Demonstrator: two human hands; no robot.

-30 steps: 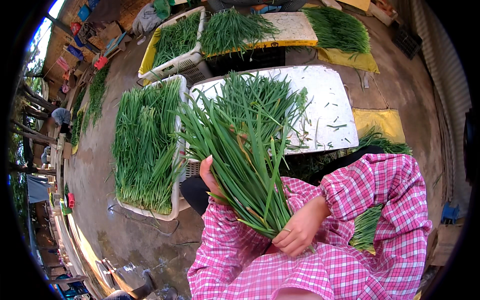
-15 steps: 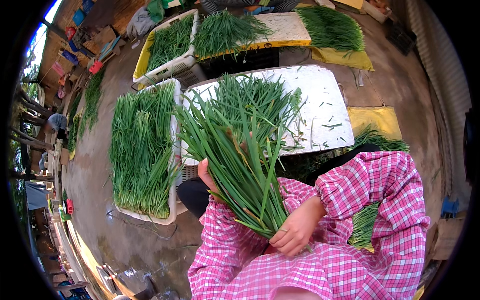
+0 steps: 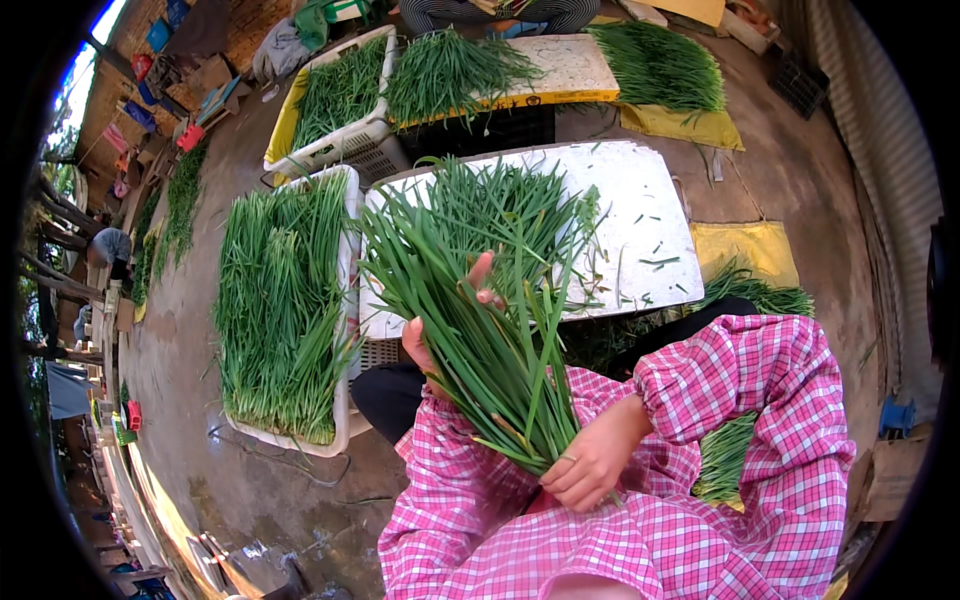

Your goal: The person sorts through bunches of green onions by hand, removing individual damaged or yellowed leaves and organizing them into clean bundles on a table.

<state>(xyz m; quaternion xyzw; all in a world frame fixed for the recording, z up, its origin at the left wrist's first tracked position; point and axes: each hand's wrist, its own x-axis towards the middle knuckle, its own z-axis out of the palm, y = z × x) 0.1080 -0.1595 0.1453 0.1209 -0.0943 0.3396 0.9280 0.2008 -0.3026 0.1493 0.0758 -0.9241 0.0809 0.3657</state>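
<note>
A loose bunch of garlic chives (image 3: 490, 370), long flat green leaves with a few yellowed ones, slants across my lap. Its narrow lower end is gripped by my right hand (image 3: 590, 465), fingers curled round the stalks. From the left and beneath, my left hand (image 3: 418, 345) cradles the middle of the bunch; its thumb stands out on one side and fingertips poke up among the leaves, the palm hidden. Beyond the leaf tips, a pile of chives (image 3: 500, 205) lies on a white foam board (image 3: 640, 215), with cut bits scattered on the board's right part.
A white plastic crate (image 3: 345, 400) full of chives stands at my left. Farther back are another filled crate (image 3: 375, 125), a second board (image 3: 570, 65) and chives on yellow sacking (image 3: 680, 125). A person (image 3: 500, 12) sits at the far side. More chives (image 3: 725, 455) lie by my right side.
Fingertips of my left hand have come up through the leaves, parting them slightly. My right hand keeps its grip on the lower end. The view has shifted a little.
</note>
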